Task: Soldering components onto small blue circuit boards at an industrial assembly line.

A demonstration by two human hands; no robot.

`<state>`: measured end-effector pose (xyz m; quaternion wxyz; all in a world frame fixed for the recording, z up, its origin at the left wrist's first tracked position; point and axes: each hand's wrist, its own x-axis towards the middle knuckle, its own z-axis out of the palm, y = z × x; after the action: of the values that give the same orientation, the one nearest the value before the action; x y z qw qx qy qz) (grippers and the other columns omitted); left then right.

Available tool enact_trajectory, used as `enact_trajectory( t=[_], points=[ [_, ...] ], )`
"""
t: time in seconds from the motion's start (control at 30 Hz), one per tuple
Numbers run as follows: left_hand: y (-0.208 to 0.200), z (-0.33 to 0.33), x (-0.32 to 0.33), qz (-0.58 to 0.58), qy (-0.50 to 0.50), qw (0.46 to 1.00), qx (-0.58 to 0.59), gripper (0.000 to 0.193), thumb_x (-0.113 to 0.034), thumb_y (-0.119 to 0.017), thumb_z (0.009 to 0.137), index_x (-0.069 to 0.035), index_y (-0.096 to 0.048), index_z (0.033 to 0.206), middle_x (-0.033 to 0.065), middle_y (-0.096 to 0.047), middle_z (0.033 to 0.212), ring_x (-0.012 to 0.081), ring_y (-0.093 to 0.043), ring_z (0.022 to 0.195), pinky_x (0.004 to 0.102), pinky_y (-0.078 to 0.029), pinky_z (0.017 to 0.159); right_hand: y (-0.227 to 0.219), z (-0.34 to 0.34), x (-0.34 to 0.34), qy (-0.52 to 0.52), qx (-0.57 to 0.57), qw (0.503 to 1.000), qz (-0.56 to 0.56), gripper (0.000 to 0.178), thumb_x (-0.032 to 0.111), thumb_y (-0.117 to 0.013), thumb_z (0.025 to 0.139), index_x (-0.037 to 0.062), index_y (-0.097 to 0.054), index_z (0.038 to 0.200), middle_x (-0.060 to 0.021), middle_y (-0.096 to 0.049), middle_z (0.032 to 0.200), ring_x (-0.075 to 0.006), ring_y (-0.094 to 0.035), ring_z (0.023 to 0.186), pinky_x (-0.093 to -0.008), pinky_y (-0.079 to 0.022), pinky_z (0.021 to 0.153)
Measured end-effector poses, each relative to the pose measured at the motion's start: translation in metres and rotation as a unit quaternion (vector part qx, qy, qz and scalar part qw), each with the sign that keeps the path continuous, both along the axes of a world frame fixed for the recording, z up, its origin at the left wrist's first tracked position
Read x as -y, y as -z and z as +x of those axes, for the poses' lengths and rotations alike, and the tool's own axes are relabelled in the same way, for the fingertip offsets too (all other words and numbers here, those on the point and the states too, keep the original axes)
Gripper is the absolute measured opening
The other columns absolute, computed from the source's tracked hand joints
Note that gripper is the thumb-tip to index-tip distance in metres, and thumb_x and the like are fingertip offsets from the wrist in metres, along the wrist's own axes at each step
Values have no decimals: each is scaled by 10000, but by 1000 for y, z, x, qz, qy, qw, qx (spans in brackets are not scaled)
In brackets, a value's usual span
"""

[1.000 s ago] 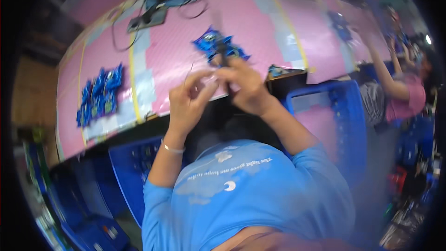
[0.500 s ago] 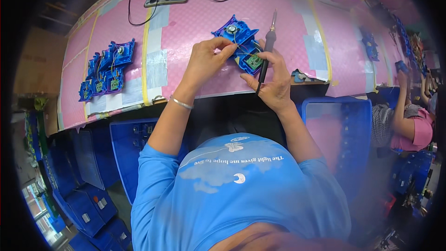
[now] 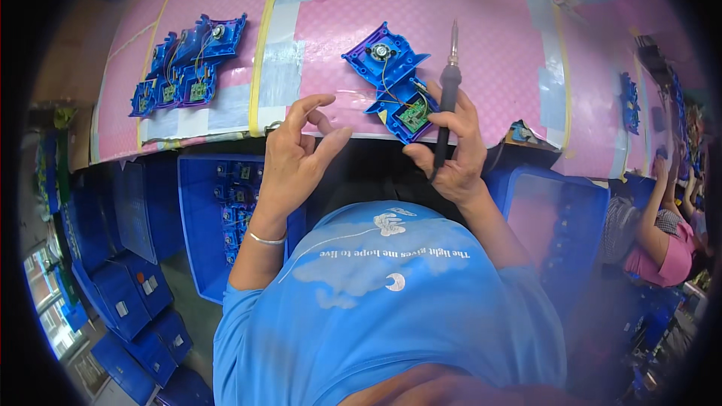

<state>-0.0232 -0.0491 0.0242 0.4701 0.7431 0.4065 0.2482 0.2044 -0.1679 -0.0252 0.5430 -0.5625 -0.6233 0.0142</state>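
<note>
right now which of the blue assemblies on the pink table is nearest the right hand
The lone blue assembly in the middle, its green board beside the right hand; the others lie in the left group or far off to the right.

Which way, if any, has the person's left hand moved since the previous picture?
Yes: the left hand has moved left, away from the blue housing and closer to the yellow tape strip fixed on the table.

The person's right hand (image 3: 460, 152) holds a soldering iron (image 3: 449, 89), tip pointing away, just beside an open blue housing (image 3: 397, 84) on the pink surface (image 3: 361, 7). Left of the empty left hand (image 3: 295, 164) lie similar blue pieces (image 3: 197, 59).
</note>
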Motion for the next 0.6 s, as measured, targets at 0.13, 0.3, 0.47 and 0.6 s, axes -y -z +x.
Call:
enact_trajectory(
  t=[0.13,0.3,0.47,0.6],
  points=[
    [6,-5,-2,5,102,991,83,329,-242,-491,1103,-8,-708,1026,83,-608,686,142,-562,558,334,-438,555,-17,-11,-3,-74,-107,991,25,353,195,-765,955,34,-558,1191,-326,-617,1349,-401,-661,1219,-471,-532,1032],
    [12,10,6,-19,124,992,20,399,-316,-442,1121,-46,-721,1026,73,-549,591,205,-588,551,375,-454,562,-35,-29,-12,-137,-182,973,40,208,-1,-681,985,13,-556,1150,-344,-632,1291,-348,-730,1091,-444,-597,953],
    [6,18,8,-39,168,984,46,215,-217,-603,1058,-38,-699,1129,29,-579,654,137,-545,565,314,-429,562,-37,-23,-15,-137,-95,984,68,172,-144,-644,943,-16,-592,1046,-292,-703,1092,-316,-767,934,-421,-653,832],
    [11,27,7,-106,114,952,263,287,-258,-660,1041,-25,-697,1206,-7,-582,770,98,-496,636,276,-423,592,-35,-30,-15,-84,-150,982,82,193,-141,-724,863,3,-634,955,-240,-748,960,-281,-780,871,-349,-640,746]
  ],
)
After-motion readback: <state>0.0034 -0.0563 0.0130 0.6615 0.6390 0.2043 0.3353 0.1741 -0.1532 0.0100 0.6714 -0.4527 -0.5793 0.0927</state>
